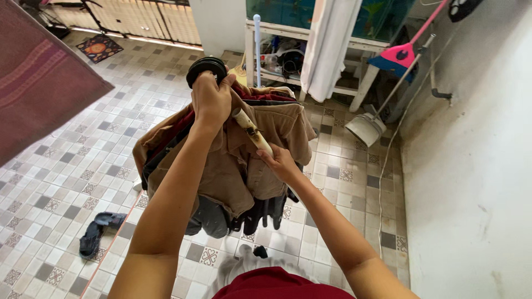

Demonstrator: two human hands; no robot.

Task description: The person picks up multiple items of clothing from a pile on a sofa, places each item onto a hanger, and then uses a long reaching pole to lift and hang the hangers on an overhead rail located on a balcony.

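My left hand [211, 98] is raised and closed around several black hanger hooks [205, 67] bunched together above a thick bundle of clothes. The bundle holds a tan shirt [233, 166], dark red garments [266, 97] and dark grey pieces [213, 217] hanging below. My right hand [279, 162] grips the lower end of a pale, stained pole [252, 131] that slants up toward my left hand across the tan shirt. Both arms reach forward from the bottom of the view.
Patterned tile floor lies below, with a dark sandal [100, 231] at lower left. A maroon cloth [39, 77] hangs at left. A white shelf frame [310, 61] with a white curtain stands behind, a pink broom [407, 52] and dustpan [364, 128] lean by the right wall [476, 166].
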